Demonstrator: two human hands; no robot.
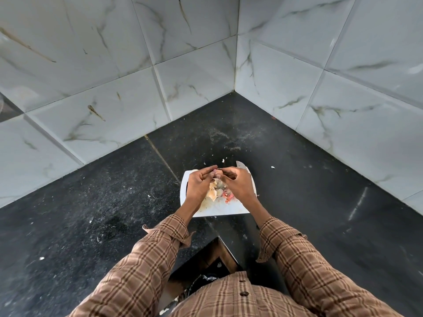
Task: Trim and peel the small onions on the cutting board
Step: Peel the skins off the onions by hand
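Observation:
A white cutting board (219, 210) lies on the black counter near the corner. Both hands meet above its far edge. My left hand (199, 186) and my right hand (239, 185) pinch a small pale onion (216, 174) between their fingertips, with the fingers curled in around it. Most of the onion is hidden by the fingers. Below the hands, a heap of tan onion skins (212, 193) and pinkish trimmings (229, 198) sits on the board. A knife blade tip (241, 165) sticks out beyond my right hand; its handle is hidden, so whether it is held cannot be told.
The black stone counter (103, 202) runs along two marble-tiled walls (194, 76) that meet in a corner behind the board. Small white peel scraps (272, 167) are scattered on the counter. The counter's inner corner edge (225, 245) lies just in front of my body.

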